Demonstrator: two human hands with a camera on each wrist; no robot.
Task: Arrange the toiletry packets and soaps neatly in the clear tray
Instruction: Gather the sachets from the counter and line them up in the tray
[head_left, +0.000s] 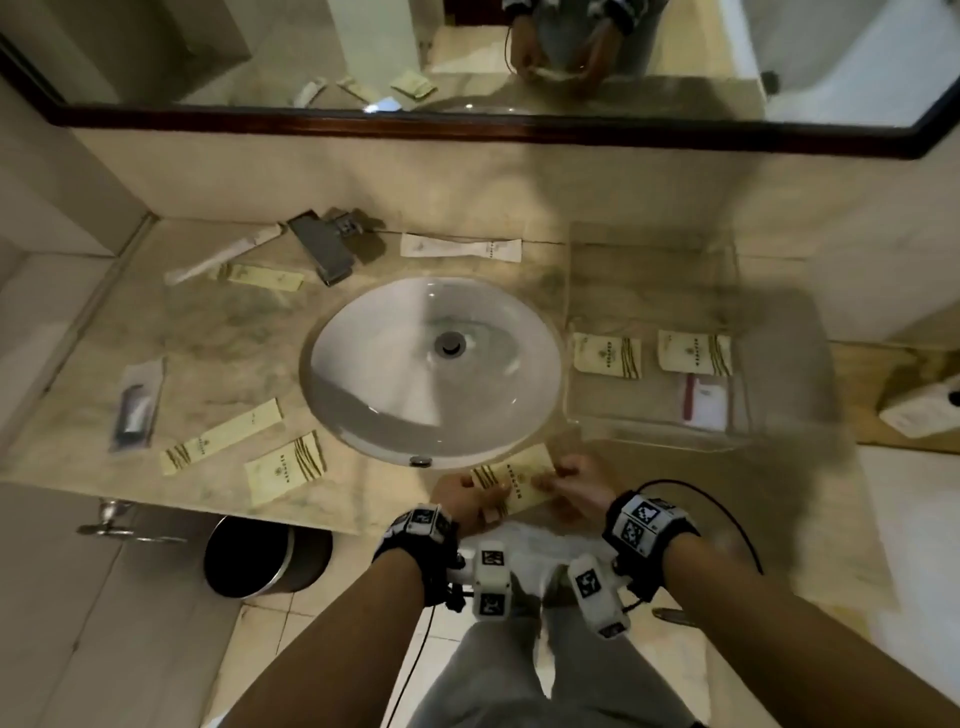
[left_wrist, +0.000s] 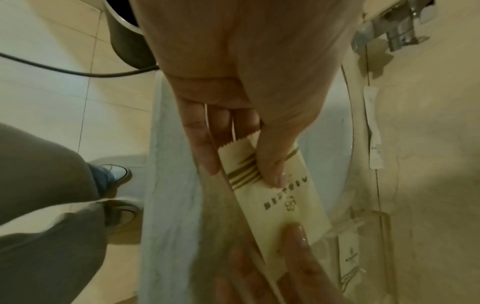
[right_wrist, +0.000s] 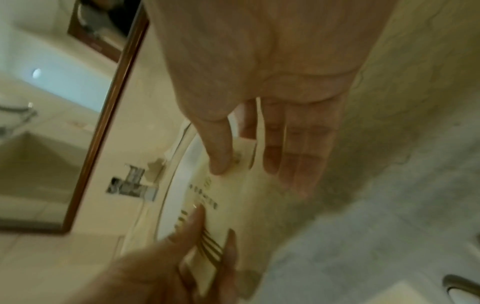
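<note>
Head view, surroundings: sink (head_left: 431, 358) beyond fingertips; clear tray (head_left: 660, 426) to their right.
Fingers: left hand (head_left: 462, 499) and right hand (head_left: 576, 483) pinch one cream packet (head_left: 514, 480) by opposite ends.

Cream packet (head_left: 514, 480), gold-brown stripes, dark lettering; white basin (head_left: 395, 395); beige marble counter (head_left: 208, 332).

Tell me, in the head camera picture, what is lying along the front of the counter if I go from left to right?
Clear sachet → long cream packet → squarer cream packet → held packet, left hand and right hand pinching its ends → clear tray.
</note>
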